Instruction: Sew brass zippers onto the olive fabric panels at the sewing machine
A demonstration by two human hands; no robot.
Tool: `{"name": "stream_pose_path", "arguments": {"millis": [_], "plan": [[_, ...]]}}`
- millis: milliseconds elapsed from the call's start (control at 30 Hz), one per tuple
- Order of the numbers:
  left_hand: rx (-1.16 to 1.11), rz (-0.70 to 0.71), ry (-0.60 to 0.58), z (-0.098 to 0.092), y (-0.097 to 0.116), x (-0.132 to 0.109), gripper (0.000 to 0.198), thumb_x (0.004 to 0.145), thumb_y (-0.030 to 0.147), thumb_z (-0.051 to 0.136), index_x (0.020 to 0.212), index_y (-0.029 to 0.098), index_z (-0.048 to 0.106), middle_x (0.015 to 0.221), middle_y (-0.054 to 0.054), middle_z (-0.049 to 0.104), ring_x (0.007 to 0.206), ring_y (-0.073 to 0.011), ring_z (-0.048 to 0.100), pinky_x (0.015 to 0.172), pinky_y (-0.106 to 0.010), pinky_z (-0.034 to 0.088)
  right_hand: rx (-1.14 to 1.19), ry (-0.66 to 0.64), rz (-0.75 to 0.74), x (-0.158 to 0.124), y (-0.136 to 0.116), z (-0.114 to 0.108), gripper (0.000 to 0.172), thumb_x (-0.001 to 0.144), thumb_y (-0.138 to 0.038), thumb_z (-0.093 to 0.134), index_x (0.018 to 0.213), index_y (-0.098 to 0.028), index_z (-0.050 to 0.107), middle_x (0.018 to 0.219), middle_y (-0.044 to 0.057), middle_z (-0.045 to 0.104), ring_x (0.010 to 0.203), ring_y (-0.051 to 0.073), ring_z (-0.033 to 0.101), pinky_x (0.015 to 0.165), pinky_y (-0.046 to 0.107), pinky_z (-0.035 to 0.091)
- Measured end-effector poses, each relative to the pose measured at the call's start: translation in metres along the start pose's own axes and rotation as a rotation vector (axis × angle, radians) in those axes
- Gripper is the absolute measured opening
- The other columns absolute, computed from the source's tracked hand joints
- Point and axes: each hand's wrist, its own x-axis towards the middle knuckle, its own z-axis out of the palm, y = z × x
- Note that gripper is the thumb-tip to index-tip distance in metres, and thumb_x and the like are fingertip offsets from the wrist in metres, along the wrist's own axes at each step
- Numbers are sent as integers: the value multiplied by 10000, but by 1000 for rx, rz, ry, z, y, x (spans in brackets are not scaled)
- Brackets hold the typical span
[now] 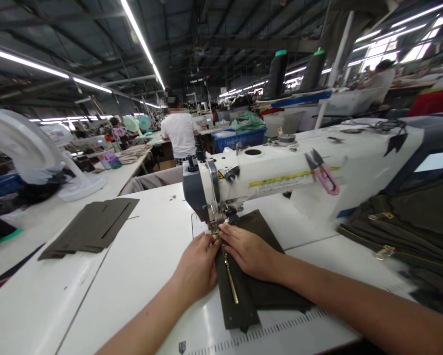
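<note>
Dark olive fabric (269, 296) lies under the needle area of a white sewing machine (295, 167). A gold metal zipper (230, 281) runs along its narrow strip toward me. My left hand (199, 264) is closed at the strip's left edge, thumb and fingers pinching it just before the presser foot (214, 227). On the other side, my right hand (247, 249) lies flat on the fabric, fingers stretched toward the foot. The needle tip and the fabric right beneath it are hidden by the foot and my fingertips.
Stacked olive fabric pieces (91, 224) lie on the table's left, near a white fan (77, 172). Pink-handled thread snips (323, 172) rest against the machine arm. Zippered dark fabric (409, 241) is piled at right. A person in a white shirt (180, 133) is farther back.
</note>
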Motion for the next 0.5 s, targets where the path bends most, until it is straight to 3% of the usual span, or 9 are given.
{"name": "stream_pose_path", "arguments": {"millis": [133,267,367,500], "plan": [[-29,-41,30,1,0,-1,426,648,123,472,1067,112,544,1027,-146,533,982,-274,515,859,-445,478,39,16,0,-17,-20,-21,348,828,-258,468,1081,-46,580,1219,191,522,1169,274,445,1015,456,332],[-52,-63,57,2,1,-3,404,657,123,472,1053,109,553,992,-135,536,944,-259,532,835,-423,488,10,-91,-37,-42,-59,-43,522,711,-435,610,1080,-68,589,1196,189,541,1131,307,464,1007,478,329],[-49,-81,79,2,1,-4,413,664,121,476,1070,112,553,1003,-127,542,940,-249,540,832,-412,494,-100,-95,-56,-49,-74,-35,483,716,-320,588,1110,-40,576,1190,200,546,1111,309,483,983,464,366],[-33,-63,68,-2,2,-8,395,679,86,471,1051,158,584,1027,-105,577,958,-232,562,853,-409,490,-154,106,-136,-48,-68,-6,345,723,-156,479,1012,-33,623,1064,189,620,990,278,567,887,403,468]]}}
